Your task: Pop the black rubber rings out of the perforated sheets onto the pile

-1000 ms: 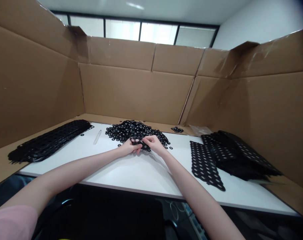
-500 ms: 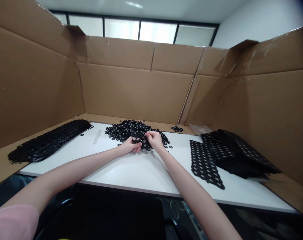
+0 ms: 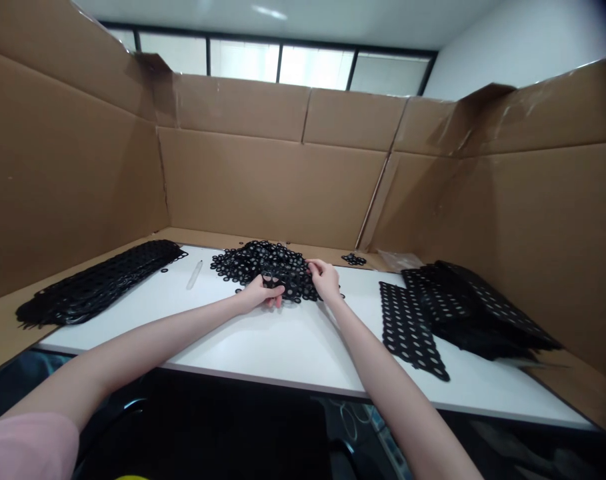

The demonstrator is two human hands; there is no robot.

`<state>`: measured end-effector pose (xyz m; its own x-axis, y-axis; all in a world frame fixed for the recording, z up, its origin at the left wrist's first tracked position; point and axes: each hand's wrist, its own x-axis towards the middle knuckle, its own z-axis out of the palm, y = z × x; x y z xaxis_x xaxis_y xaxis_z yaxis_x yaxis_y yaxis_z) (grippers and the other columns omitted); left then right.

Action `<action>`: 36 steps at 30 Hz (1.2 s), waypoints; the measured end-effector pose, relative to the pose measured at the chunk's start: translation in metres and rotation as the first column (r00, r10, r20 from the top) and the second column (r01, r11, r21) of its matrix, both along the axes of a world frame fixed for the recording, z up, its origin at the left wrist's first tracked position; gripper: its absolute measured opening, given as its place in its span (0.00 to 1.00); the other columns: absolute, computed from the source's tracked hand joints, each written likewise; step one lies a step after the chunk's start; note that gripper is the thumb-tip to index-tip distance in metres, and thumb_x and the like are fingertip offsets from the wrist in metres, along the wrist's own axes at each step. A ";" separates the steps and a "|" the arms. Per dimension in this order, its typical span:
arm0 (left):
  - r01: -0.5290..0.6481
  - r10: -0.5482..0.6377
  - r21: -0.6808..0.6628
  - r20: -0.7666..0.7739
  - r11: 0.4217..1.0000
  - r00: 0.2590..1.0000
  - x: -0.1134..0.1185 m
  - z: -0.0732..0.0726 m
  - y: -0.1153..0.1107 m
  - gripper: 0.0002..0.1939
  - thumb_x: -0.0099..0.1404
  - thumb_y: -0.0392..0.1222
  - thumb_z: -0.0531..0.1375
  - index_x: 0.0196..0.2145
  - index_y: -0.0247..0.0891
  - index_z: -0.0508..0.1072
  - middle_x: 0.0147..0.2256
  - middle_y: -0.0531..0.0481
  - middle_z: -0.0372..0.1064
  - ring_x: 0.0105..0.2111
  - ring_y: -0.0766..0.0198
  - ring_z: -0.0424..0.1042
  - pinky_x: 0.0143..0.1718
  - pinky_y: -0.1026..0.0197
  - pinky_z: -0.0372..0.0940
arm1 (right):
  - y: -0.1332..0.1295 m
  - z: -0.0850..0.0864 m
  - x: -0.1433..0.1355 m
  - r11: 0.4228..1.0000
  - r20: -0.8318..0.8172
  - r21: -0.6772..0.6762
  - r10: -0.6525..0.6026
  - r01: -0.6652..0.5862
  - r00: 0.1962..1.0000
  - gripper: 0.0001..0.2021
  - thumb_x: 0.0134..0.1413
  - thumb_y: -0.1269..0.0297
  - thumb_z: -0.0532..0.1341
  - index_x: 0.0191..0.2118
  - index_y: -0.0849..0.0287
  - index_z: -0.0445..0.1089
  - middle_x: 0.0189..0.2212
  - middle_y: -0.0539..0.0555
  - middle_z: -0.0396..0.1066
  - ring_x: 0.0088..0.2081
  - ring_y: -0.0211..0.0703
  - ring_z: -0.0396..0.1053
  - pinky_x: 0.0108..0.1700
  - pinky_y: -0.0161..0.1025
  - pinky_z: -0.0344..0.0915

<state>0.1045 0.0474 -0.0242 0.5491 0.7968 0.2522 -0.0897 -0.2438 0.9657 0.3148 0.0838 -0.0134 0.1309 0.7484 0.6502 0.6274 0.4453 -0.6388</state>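
A heap of small black rings (image 3: 255, 257) lies on the white table. At the heap's front edge, my left hand (image 3: 260, 295) pinches a black perforated piece (image 3: 273, 283) between thumb and fingers. My right hand (image 3: 325, 280) is at the heap's right side, thumb and fingertips pressed together; whatever is between them is too small to make out.
Black perforated strips are stacked at the left (image 3: 107, 280). A flat perforated sheet (image 3: 411, 330) and a larger dark pile (image 3: 470, 307) lie at the right. A white pen-like tool (image 3: 195, 275) rests left of the heap. Cardboard walls (image 3: 273, 183) surround the table.
My right hand has moved a little to the right, away from my left hand. My left hand has stayed in place with the black piece.
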 end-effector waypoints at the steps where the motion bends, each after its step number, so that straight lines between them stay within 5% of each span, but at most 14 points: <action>1: 0.005 -0.005 -0.010 0.007 1.000 1.000 0.000 0.001 0.000 0.19 0.54 0.51 0.62 0.21 0.30 0.67 0.17 0.48 0.68 0.13 0.74 0.57 0.16 0.69 0.50 | 0.000 -0.002 -0.003 1.000 0.031 -0.004 0.003 -0.003 1.000 0.12 0.50 0.60 0.55 0.35 0.55 0.74 0.28 0.54 0.72 0.34 0.46 0.64 0.39 0.42 0.59; 6: 0.029 -0.027 -0.048 0.026 0.998 0.999 0.001 0.006 -0.003 0.20 0.53 0.49 0.64 0.35 0.27 0.71 0.19 0.48 0.69 0.14 0.74 0.58 0.17 0.69 0.52 | -0.010 0.005 -0.014 0.998 0.174 0.044 0.025 -0.033 0.984 0.13 0.54 0.60 0.54 0.36 0.55 0.74 0.34 0.56 0.70 0.38 0.47 0.63 0.43 0.45 0.58; 13: 0.004 -0.001 -0.067 0.047 0.998 0.999 0.002 0.004 0.000 0.20 0.53 0.49 0.64 0.35 0.27 0.69 0.19 0.48 0.70 0.14 0.73 0.61 0.17 0.69 0.54 | -0.034 0.020 -0.031 0.924 0.164 0.031 0.371 -0.380 0.914 0.13 0.51 0.56 0.58 0.38 0.57 0.73 0.28 0.53 0.72 0.31 0.41 0.65 0.39 0.39 0.62; 19: -0.009 0.014 -0.076 0.067 0.997 0.998 0.001 0.002 0.001 0.24 0.52 0.48 0.65 0.40 0.28 0.67 0.21 0.46 0.72 0.16 0.71 0.65 0.18 0.68 0.57 | -0.033 0.019 -0.030 0.950 0.098 0.040 0.304 -0.309 0.948 0.11 0.51 0.59 0.57 0.34 0.58 0.74 0.30 0.54 0.73 0.30 0.41 0.67 0.38 0.39 0.63; 26: -0.026 0.027 -0.046 0.023 0.999 0.999 0.002 0.002 0.001 0.20 0.52 0.50 0.64 0.31 0.27 0.70 0.22 0.44 0.72 0.17 0.70 0.67 0.19 0.68 0.59 | -0.039 0.022 -0.037 0.926 0.173 -0.001 0.371 -0.377 0.912 0.11 0.45 0.58 0.63 0.34 0.58 0.74 0.26 0.52 0.72 0.31 0.41 0.67 0.38 0.39 0.63; 36: -0.139 0.149 -0.087 0.126 0.986 0.981 0.004 0.011 -0.004 0.22 0.52 0.57 0.61 0.26 0.31 0.65 0.25 0.44 0.74 0.23 0.67 0.71 0.26 0.66 0.63 | -0.018 0.011 -0.011 0.950 0.151 -0.114 0.306 -0.291 0.940 0.14 0.46 0.52 0.60 0.28 0.60 0.73 0.23 0.52 0.72 0.26 0.41 0.66 0.32 0.37 0.62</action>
<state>0.1088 0.0439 -0.0133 0.3929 0.8852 0.2491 -0.1867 -0.1885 0.9642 0.3040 0.0659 -0.0027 -0.2104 0.7922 0.5729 0.5742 0.5744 -0.5834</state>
